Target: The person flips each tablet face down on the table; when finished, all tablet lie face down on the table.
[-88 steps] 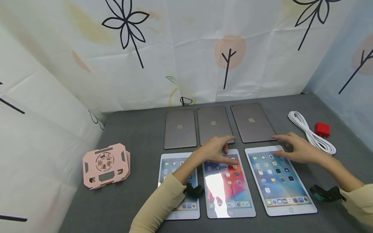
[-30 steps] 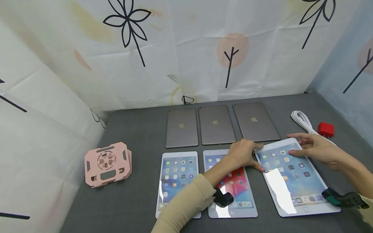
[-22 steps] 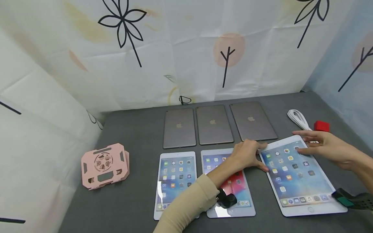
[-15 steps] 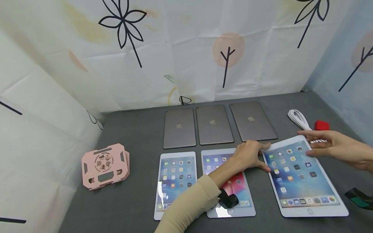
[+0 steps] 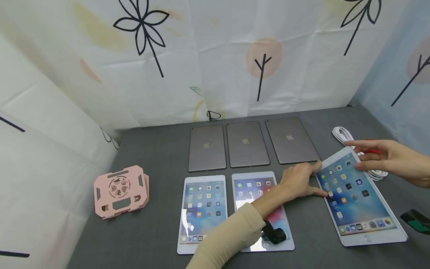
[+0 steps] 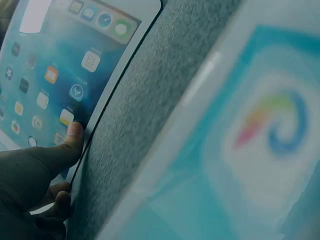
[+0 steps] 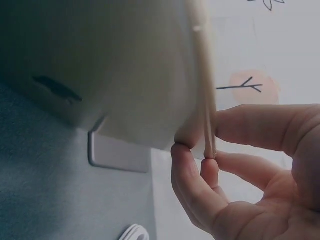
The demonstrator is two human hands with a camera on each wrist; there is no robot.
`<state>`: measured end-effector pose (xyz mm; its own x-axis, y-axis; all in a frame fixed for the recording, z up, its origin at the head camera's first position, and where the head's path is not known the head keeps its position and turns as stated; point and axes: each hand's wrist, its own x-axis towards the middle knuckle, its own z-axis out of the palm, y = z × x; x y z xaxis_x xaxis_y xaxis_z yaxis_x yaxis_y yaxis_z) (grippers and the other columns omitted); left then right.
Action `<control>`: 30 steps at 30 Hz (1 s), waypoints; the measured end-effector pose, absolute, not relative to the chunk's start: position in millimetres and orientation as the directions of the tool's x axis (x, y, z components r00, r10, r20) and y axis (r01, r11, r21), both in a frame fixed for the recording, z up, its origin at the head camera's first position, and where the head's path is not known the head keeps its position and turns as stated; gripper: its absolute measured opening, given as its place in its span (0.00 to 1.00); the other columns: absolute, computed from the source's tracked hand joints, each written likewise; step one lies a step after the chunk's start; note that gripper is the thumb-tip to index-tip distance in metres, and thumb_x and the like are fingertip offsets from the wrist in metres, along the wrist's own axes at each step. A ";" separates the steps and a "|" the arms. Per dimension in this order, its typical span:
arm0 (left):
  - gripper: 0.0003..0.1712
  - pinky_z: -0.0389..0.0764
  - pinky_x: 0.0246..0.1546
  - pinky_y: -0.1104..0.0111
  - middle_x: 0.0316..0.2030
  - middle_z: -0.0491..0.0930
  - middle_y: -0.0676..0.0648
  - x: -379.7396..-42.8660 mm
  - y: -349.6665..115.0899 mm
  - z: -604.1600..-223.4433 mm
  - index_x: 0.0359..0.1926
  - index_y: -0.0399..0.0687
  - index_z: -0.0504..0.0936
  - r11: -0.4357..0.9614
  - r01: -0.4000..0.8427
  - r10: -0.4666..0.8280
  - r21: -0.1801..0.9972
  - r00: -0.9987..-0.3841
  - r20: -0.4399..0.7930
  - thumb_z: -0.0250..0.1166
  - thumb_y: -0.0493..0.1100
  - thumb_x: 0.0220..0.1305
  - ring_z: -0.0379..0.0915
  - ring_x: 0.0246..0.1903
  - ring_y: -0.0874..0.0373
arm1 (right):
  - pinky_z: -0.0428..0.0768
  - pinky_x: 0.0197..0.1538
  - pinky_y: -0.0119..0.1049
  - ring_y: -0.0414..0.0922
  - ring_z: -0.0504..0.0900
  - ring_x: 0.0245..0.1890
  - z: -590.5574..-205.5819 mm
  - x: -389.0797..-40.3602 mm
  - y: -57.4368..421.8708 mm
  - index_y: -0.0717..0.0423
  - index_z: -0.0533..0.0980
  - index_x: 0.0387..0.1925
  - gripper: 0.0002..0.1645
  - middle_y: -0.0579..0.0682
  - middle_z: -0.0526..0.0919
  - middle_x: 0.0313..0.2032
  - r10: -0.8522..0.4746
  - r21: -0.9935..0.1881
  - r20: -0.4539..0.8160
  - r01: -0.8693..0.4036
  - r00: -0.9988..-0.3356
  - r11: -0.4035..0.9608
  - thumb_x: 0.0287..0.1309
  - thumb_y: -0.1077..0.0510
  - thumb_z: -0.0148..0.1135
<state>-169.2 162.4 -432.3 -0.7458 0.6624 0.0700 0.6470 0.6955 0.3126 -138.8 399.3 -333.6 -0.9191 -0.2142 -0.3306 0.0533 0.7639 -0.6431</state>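
Note:
A white tablet (image 5: 369, 209) with its lit screen facing up stands tilted, its far end raised above the grey table. My left hand (image 5: 300, 182) grips its left edge, thumb over the rim of the screen side. In the left wrist view the left thumb (image 6: 74, 137) lies on the screen's border while the fingers curl below the edge. At the tablet's far right corner, my right hand (image 5: 393, 160) pinches it between thumb and fingers. The right wrist view shows the tablet's pale back (image 7: 135, 75) with the right hand (image 7: 250, 175) round its edge.
Two more white tablets, one at left (image 5: 201, 209) and one in the middle (image 5: 245, 190), lie face up. Three grey tablets (image 5: 246, 144) lie face down behind. A white coiled cable (image 5: 342, 134) and a partly hidden red block (image 5: 373, 151) are far right. A pink slotted plate (image 5: 121, 190) lies left.
From lying flat, the right-hand tablet has been taken hold of by both hands, shifted right and tilted up at its far end. Both hands have moved right with it.

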 end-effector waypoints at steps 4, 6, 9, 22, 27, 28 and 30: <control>0.57 0.64 0.22 0.82 0.46 0.81 0.68 -165.4 168.6 -433.3 0.78 0.69 0.62 0.694 0.631 0.651 0.347 -0.756 0.070 0.71 0.76 0.50 0.67 0.33 0.76 | 0.71 0.50 0.75 0.37 0.80 0.53 -331.1 -138.3 394.8 0.57 0.45 0.82 0.45 0.80 0.55 0.71 -0.228 -0.646 -0.310 0.028 -0.923 0.763 0.76 0.54 0.56; 0.56 0.64 0.21 0.82 0.46 0.82 0.68 -164.0 171.1 -433.7 0.77 0.70 0.62 0.690 0.622 0.646 0.369 -0.760 0.074 0.72 0.76 0.49 0.67 0.32 0.76 | 0.73 0.49 0.73 0.24 0.76 0.50 -330.8 -137.7 391.8 0.55 0.46 0.82 0.44 0.80 0.54 0.71 -0.239 -0.651 -0.285 0.005 -0.928 0.759 0.75 0.56 0.57; 0.55 0.65 0.22 0.82 0.47 0.83 0.69 -163.7 173.2 -433.5 0.76 0.72 0.62 0.685 0.606 0.640 0.406 -0.765 0.062 0.73 0.75 0.49 0.70 0.35 0.77 | 0.76 0.48 0.68 0.12 0.67 0.43 -331.5 -137.5 386.4 0.53 0.48 0.82 0.43 0.80 0.56 0.70 -0.257 -0.660 -0.254 -0.027 -0.933 0.751 0.75 0.57 0.57; 0.49 0.78 0.26 0.78 0.51 0.89 0.54 -183.3 140.8 -399.8 0.82 0.61 0.48 0.252 0.401 0.806 0.881 -0.591 0.038 0.66 0.48 0.70 0.84 0.24 0.66 | 0.85 0.49 0.51 0.61 0.78 0.62 -339.1 -143.3 374.6 0.50 0.43 0.83 0.43 0.78 0.50 0.72 -0.329 -0.718 -0.318 -0.001 -0.889 0.696 0.78 0.54 0.52; 0.51 0.78 0.28 0.79 0.50 0.89 0.53 -183.3 135.9 -389.2 0.82 0.57 0.46 0.264 0.400 0.805 0.878 -0.593 0.028 0.68 0.48 0.69 0.83 0.24 0.69 | 0.82 0.54 0.56 0.72 0.73 0.62 -345.7 -145.5 369.3 0.58 0.33 0.82 0.45 0.77 0.50 0.71 -0.363 -0.742 -0.398 0.063 -0.842 0.668 0.81 0.51 0.46; 0.51 0.79 0.29 0.80 0.51 0.89 0.52 -183.2 135.1 -388.8 0.82 0.55 0.47 0.266 0.399 0.802 0.878 -0.596 0.028 0.68 0.47 0.69 0.82 0.24 0.71 | 0.82 0.55 0.56 0.70 0.75 0.61 -347.4 -146.4 368.9 0.58 0.32 0.82 0.45 0.77 0.51 0.71 -0.371 -0.743 -0.411 0.071 -0.833 0.666 0.81 0.50 0.45; 0.51 0.80 0.31 0.80 0.51 0.89 0.50 -183.5 133.0 -388.9 0.82 0.51 0.48 0.261 0.388 0.798 0.884 -0.602 0.029 0.69 0.46 0.68 0.82 0.24 0.75 | 0.81 0.55 0.59 0.65 0.80 0.58 -351.3 -149.1 368.4 0.60 0.32 0.81 0.44 0.77 0.51 0.71 -0.386 -0.743 -0.441 0.089 -0.810 0.663 0.82 0.48 0.42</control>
